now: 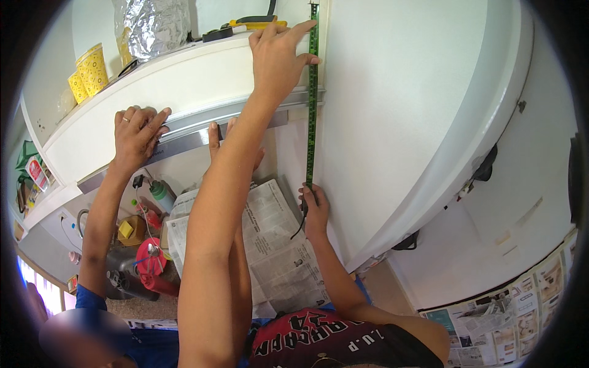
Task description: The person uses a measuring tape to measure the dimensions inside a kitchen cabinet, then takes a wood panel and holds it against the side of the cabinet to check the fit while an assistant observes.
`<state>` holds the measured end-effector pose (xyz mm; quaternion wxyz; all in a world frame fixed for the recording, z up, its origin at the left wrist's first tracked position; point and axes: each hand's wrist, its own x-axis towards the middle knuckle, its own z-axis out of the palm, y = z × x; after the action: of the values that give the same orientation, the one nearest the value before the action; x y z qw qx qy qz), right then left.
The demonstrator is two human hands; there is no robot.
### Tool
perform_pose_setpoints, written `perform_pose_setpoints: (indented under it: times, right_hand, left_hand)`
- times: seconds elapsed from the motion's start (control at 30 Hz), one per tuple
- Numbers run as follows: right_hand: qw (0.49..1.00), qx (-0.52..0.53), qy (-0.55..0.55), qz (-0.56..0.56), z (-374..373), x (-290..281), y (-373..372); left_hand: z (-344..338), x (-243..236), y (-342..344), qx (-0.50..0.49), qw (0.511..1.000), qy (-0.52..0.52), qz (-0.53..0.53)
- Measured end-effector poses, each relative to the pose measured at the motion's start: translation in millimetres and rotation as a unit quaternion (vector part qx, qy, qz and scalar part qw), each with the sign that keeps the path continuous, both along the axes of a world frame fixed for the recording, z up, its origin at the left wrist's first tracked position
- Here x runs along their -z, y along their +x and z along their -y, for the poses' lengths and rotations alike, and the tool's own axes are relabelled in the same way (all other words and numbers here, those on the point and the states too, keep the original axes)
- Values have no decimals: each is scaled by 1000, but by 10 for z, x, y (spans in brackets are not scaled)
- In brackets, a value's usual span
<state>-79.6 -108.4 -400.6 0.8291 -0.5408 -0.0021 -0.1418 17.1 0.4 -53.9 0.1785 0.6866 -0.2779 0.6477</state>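
A green tape measure [313, 122] runs vertically along the white cabinet's side. My left hand [276, 52] is high up, fingers spread, with thumb and index fingertip touching the tape's upper part. My right hand [315, 211] is closed round the tape's lower end, where a black strap dangles. A co-worker's left hand [138, 132] grips the silver rail [184, 122] under the cabinet edge [184, 83]; fingers of another hand [216, 141] show behind my left forearm, which partly hides them.
Yellow cups [92, 70], foil [150, 30] and tools [245, 24] sit on the upper ledge. Below are bottles [161, 196], a red lid [150, 257] and newspapers [270, 245]. The co-worker in blue [138, 343] stands at lower left. A large white panel [411, 104] fills the right.
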Motion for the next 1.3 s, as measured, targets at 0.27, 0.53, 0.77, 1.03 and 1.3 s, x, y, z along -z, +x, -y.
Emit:
perform_pose_setpoints:
  times: [0.27,0.53,0.77,1.03,1.3]
  right_hand:
    - [1000,8,14,3,14,-24,17]
    - [1000,1,25,-7,13,-70,2]
    - [1000,-2,-1,16,87,-7,-51]
    - [1000,-21,-8,-10,220,22,-508]
    - [994,-107,-34,-8,463,367,-1228]
  left_hand:
    - [18,1,-6,-2,999,-1,-32]
    - [-33,-29,-71,32,999,12,-37]
    - [-24,-61,-82,92,994,-22,-47]
    - [44,-92,-86,76,992,-54,-80]
    - [80,-108,8,-12,998,-60,-31]
